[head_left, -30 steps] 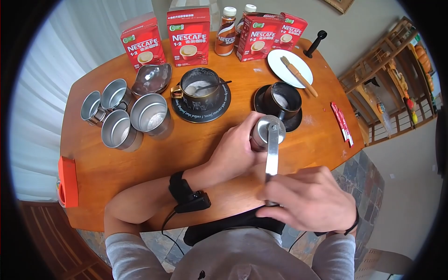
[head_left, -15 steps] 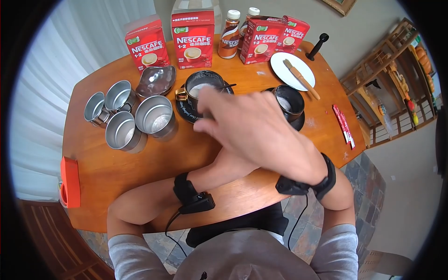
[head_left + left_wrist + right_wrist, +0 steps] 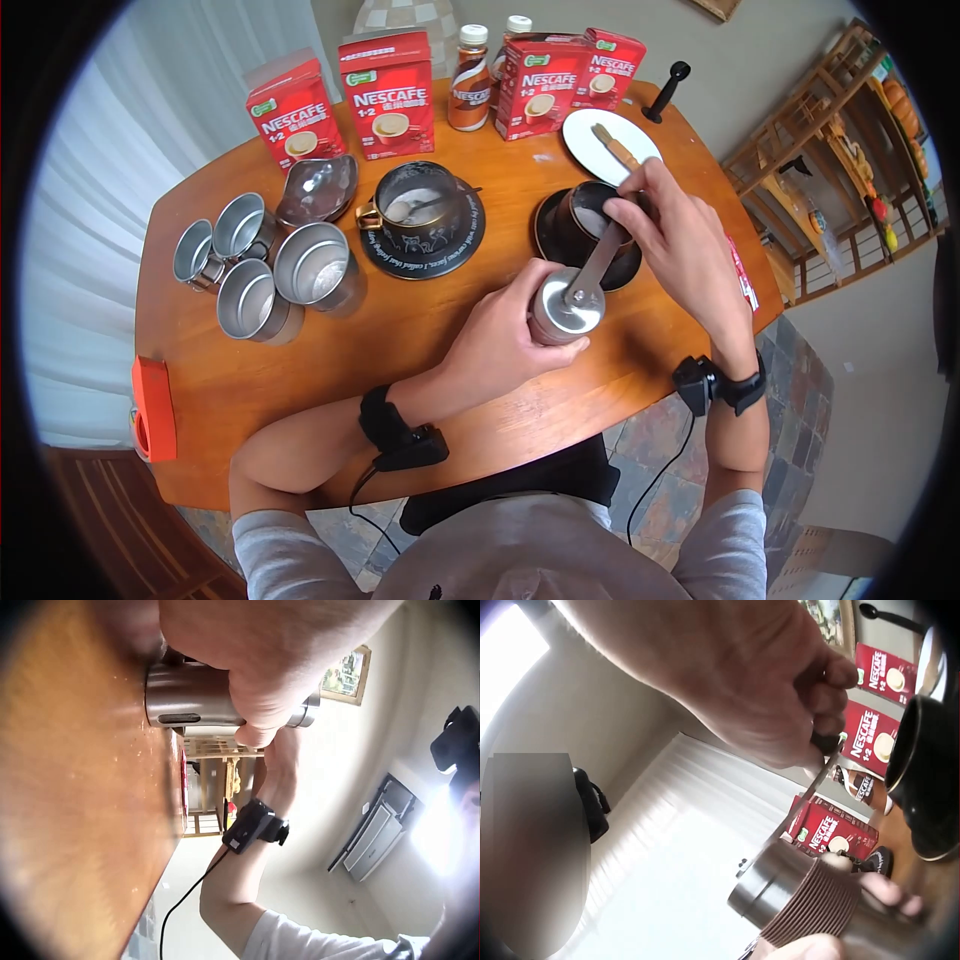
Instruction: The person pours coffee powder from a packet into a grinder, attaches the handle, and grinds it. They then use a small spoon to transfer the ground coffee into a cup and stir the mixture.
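Note:
A steel hand grinder (image 3: 568,303) with a ribbed brown band (image 3: 814,900) stands upright on the table, its base on the wood in the left wrist view (image 3: 187,697). The left hand (image 3: 500,335) grips its body, fingers and thumb wrapped round it. From its lid a flat metal crank arm (image 3: 597,262) points away and to the right. At the crank's far end the right hand (image 3: 685,245) holds the dark knob (image 3: 825,741) in curled fingers. Just beyond, a black cup (image 3: 590,212) on a dark saucer is partly covered by the right hand.
Several steel cups (image 3: 315,265) and a dark glass bowl (image 3: 318,190) stand at the left. A black cup with a gold handle (image 3: 415,215) holds a spoon. Red boxes (image 3: 390,100), bottles (image 3: 470,85) and a white plate (image 3: 590,150) with a brush line the back.
The right hand has swung round with the crank, from near the body, across to the left, and now to the far right side. The left hand keeps its grip on the grinder.

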Action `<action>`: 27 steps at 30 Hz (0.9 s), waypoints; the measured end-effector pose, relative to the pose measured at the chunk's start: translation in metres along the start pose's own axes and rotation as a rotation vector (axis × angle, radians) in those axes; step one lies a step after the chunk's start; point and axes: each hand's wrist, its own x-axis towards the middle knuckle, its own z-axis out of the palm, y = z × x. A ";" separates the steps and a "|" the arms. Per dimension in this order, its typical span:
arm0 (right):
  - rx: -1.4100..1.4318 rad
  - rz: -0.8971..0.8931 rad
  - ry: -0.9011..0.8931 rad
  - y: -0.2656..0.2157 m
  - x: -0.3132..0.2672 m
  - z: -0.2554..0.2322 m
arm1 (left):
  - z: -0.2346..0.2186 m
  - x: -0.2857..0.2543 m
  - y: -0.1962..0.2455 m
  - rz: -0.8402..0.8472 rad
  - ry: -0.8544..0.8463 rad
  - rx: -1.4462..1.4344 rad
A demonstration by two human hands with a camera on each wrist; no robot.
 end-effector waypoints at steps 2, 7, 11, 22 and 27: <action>0.009 -0.019 -0.009 0.008 -0.013 -0.007 | -0.001 0.000 0.004 -0.025 -0.001 0.001; -0.068 0.037 -0.120 0.002 -0.038 -0.034 | -0.001 0.000 0.003 0.002 -0.010 0.047; -0.111 0.071 -0.240 -0.003 -0.052 -0.052 | -0.001 0.000 0.001 0.006 0.004 -0.011; -0.113 0.031 -0.198 0.000 -0.064 -0.048 | -0.001 0.000 -0.001 0.015 -0.001 -0.009; -0.122 0.064 -0.223 -0.003 -0.067 -0.051 | -0.001 0.001 -0.001 0.026 0.003 -0.006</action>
